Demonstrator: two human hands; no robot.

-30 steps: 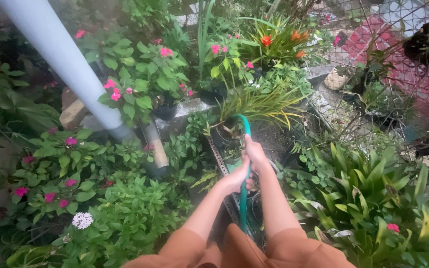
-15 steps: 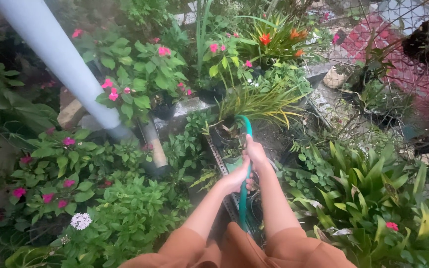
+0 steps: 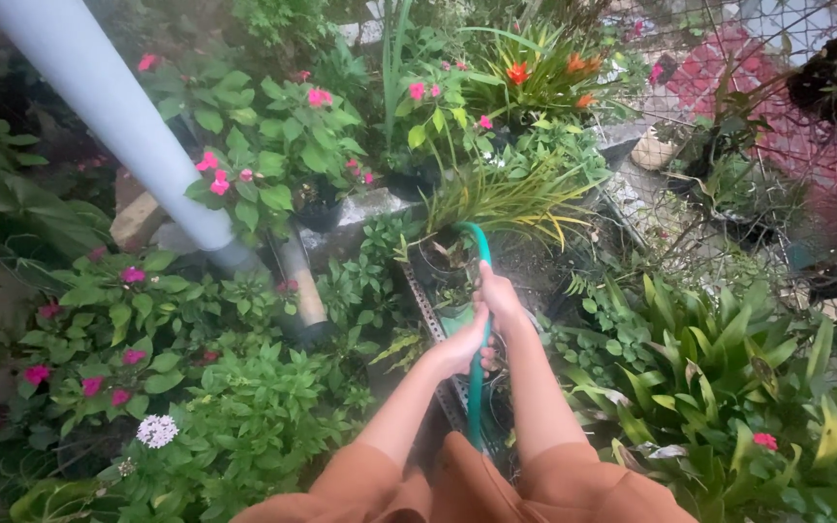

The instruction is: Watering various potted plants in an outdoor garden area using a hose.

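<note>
Green hose [image 3: 478,363]: running lengthwise away from the body, tip curving into a dark pot [image 3: 438,260]. Right hand [image 3: 499,300] gripping farther forward; left hand [image 3: 460,351] clamping behind.

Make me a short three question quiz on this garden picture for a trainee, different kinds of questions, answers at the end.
1. True or false: both hands grip the green hose.
2. Which hand sits farther along the hose, toward its bent end? A) left hand B) right hand
3. Fill in: the hose end curves down into a dark ___ holding a grassy plant.

Key: 1. true. 2. B. 3. pot.
</note>
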